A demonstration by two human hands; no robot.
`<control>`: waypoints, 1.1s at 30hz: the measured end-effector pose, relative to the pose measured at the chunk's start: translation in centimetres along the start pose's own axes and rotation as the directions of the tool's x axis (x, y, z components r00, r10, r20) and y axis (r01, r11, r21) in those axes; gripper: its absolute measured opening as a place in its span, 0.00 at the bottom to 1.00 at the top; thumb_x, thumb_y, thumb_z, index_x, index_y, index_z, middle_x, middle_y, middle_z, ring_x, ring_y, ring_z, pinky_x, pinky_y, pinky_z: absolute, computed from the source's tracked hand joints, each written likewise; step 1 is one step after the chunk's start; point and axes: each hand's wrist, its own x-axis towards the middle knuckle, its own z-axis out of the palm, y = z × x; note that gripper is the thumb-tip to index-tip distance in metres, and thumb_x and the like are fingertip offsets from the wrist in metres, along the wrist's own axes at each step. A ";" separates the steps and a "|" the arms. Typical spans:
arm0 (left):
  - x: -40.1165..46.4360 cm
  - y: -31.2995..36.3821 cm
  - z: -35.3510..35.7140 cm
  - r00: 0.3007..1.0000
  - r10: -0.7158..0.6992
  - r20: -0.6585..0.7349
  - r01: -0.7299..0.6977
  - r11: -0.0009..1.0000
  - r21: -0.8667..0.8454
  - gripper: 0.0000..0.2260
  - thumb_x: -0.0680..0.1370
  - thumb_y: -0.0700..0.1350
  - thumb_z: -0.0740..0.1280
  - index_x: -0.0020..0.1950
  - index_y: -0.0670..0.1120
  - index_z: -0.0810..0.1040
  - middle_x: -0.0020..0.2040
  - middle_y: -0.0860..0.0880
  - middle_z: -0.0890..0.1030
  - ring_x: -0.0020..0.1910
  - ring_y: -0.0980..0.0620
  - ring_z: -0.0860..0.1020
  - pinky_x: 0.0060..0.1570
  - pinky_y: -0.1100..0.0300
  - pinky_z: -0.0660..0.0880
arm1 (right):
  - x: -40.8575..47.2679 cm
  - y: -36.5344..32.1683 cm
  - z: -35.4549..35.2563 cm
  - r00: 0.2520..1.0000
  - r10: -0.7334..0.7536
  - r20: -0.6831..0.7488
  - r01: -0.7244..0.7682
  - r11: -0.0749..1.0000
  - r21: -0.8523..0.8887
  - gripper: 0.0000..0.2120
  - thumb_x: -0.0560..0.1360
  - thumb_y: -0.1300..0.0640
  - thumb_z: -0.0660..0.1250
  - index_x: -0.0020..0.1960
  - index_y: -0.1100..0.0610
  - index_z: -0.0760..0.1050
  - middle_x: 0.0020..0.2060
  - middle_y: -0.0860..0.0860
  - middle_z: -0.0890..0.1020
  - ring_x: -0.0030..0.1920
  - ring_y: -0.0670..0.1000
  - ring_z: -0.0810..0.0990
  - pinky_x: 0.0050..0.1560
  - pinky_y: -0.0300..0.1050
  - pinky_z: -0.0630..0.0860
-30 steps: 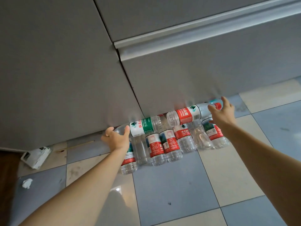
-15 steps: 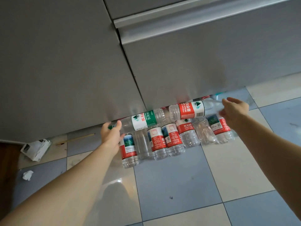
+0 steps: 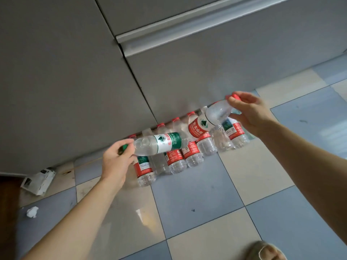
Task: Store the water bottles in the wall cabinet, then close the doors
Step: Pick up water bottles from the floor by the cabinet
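Pinching the green-label bottle (image 3: 161,142) by its cap in my left grip (image 3: 116,162) and the red-label bottle (image 3: 208,121) by its neck in my right grip (image 3: 251,113), I carry two at once, clear above the row of bottles (image 3: 189,154) on the floor (image 3: 197,199) below both grips.

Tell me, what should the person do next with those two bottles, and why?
Probably lift both clear and carry them up toward the cabinet. The left hand grips the green-label bottle near its cap, and the right hand grips the red-label bottle near its cap. Both hang above the row of bottles on the floor. The cabinet doors in view look closed.
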 end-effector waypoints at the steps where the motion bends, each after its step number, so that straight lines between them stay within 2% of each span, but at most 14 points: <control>1: -0.3 1.0 0.0 0.996 0.075 0.056 -0.080 0.992 0.093 0.09 0.79 0.36 0.70 0.49 0.49 0.84 0.54 0.43 0.84 0.48 0.49 0.85 0.54 0.49 0.82 | -0.6 -0.6 0.2 0.998 -0.021 0.059 0.023 0.999 -0.036 0.21 0.65 0.60 0.79 0.57 0.59 0.80 0.55 0.57 0.86 0.57 0.55 0.85 0.53 0.56 0.83; 4: -1.1 4.3 0.9 0.914 0.259 0.311 -0.366 0.858 0.361 0.11 0.77 0.36 0.72 0.49 0.53 0.85 0.49 0.49 0.85 0.50 0.48 0.83 0.57 0.44 0.80 | -2.2 -2.0 0.0 0.976 -0.039 0.216 0.073 0.985 -0.154 0.16 0.66 0.62 0.78 0.53 0.56 0.83 0.55 0.57 0.86 0.57 0.58 0.85 0.55 0.56 0.82; 6: -1.8 5.7 2.6 0.823 0.280 0.493 -0.505 0.759 0.412 0.11 0.76 0.37 0.74 0.49 0.54 0.85 0.50 0.53 0.85 0.51 0.49 0.82 0.58 0.45 0.79 | -3.5 -2.6 -0.5 0.953 -0.020 0.303 0.095 0.967 -0.235 0.16 0.66 0.62 0.78 0.53 0.56 0.83 0.55 0.58 0.86 0.57 0.59 0.85 0.56 0.56 0.81; 8: -2.9 6.2 5.0 0.749 0.263 0.608 -0.583 0.698 0.417 0.10 0.74 0.39 0.76 0.49 0.54 0.85 0.49 0.57 0.85 0.52 0.53 0.82 0.59 0.49 0.77 | -4.9 -2.9 -1.1 0.937 0.013 0.350 0.111 0.937 -0.331 0.19 0.65 0.62 0.78 0.55 0.59 0.82 0.54 0.58 0.86 0.57 0.59 0.85 0.57 0.54 0.81; 11: -4.9 5.5 8.8 0.654 0.247 0.715 -0.671 0.627 0.396 0.11 0.74 0.40 0.76 0.48 0.56 0.83 0.48 0.61 0.83 0.52 0.57 0.80 0.59 0.53 0.76 | -6.8 -2.8 -2.2 0.926 0.042 0.375 0.129 0.899 -0.418 0.18 0.66 0.65 0.77 0.55 0.62 0.82 0.52 0.59 0.86 0.54 0.58 0.85 0.56 0.49 0.82; 15: -6.7 3.8 13.2 0.516 0.283 0.808 -0.803 0.488 0.342 0.10 0.74 0.38 0.74 0.52 0.49 0.84 0.50 0.58 0.82 0.52 0.56 0.78 0.55 0.62 0.73 | -8.8 -1.4 -3.5 0.932 0.001 0.362 0.223 0.785 -0.577 0.15 0.68 0.71 0.77 0.54 0.65 0.83 0.50 0.56 0.87 0.49 0.49 0.86 0.52 0.39 0.80; 17: -7.2 3.0 15.0 0.450 0.302 0.841 -0.863 0.389 0.322 0.11 0.74 0.38 0.75 0.56 0.46 0.83 0.52 0.54 0.82 0.53 0.54 0.77 0.57 0.60 0.72 | -9.4 -0.3 -3.7 0.932 -0.038 0.361 0.280 0.710 -0.647 0.15 0.67 0.71 0.78 0.53 0.64 0.84 0.49 0.56 0.87 0.48 0.51 0.85 0.53 0.42 0.81; 19: -7.6 2.3 16.4 0.407 0.287 0.867 -0.893 0.326 0.311 0.13 0.74 0.38 0.75 0.58 0.45 0.82 0.55 0.51 0.83 0.56 0.48 0.78 0.59 0.54 0.73 | -9.7 0.4 -4.0 0.934 -0.067 0.351 0.303 0.672 -0.676 0.15 0.67 0.71 0.79 0.53 0.64 0.84 0.49 0.58 0.86 0.51 0.56 0.84 0.58 0.49 0.81; 22: -7.6 1.5 17.3 0.371 0.289 0.882 -0.913 0.286 0.290 0.14 0.74 0.36 0.75 0.59 0.45 0.81 0.55 0.49 0.82 0.56 0.47 0.78 0.59 0.53 0.73 | -9.8 0.7 -4.7 0.938 -0.083 0.336 0.302 0.673 -0.675 0.16 0.67 0.69 0.79 0.53 0.64 0.84 0.47 0.53 0.86 0.50 0.50 0.83 0.58 0.46 0.81; 25: -7.3 0.9 17.5 0.349 0.307 0.886 -0.925 0.266 0.272 0.16 0.73 0.35 0.75 0.60 0.45 0.81 0.55 0.49 0.82 0.55 0.48 0.77 0.57 0.58 0.72 | -10.0 0.7 -5.3 0.937 -0.062 0.342 0.296 0.660 -0.690 0.16 0.68 0.67 0.79 0.55 0.61 0.84 0.50 0.50 0.86 0.51 0.44 0.84 0.55 0.35 0.79; 27: -7.2 0.5 17.4 0.347 0.318 0.882 -0.925 0.271 0.266 0.18 0.73 0.36 0.75 0.62 0.46 0.80 0.55 0.50 0.82 0.54 0.50 0.76 0.57 0.61 0.70 | -10.1 0.8 -5.7 0.944 -0.030 0.330 0.267 0.658 -0.704 0.18 0.69 0.65 0.79 0.58 0.59 0.83 0.54 0.51 0.85 0.55 0.46 0.83 0.57 0.36 0.78; 31: -7.1 0.0 17.1 0.390 0.305 0.869 -0.899 0.333 0.286 0.19 0.75 0.42 0.75 0.65 0.49 0.78 0.58 0.52 0.81 0.57 0.51 0.75 0.59 0.59 0.70 | -10.1 1.0 -7.4 0.951 0.085 0.298 0.186 0.614 -0.767 0.30 0.69 0.61 0.80 0.69 0.55 0.77 0.63 0.49 0.80 0.63 0.50 0.78 0.62 0.43 0.76; 33: -7.2 -0.6 16.9 0.427 0.291 0.856 -0.877 0.363 0.315 0.18 0.76 0.44 0.74 0.65 0.49 0.76 0.60 0.52 0.80 0.59 0.50 0.74 0.62 0.54 0.72 | -10.2 1.8 -8.4 0.946 0.136 0.293 0.150 0.619 -0.771 0.33 0.68 0.63 0.80 0.70 0.55 0.74 0.63 0.48 0.79 0.63 0.50 0.77 0.58 0.35 0.75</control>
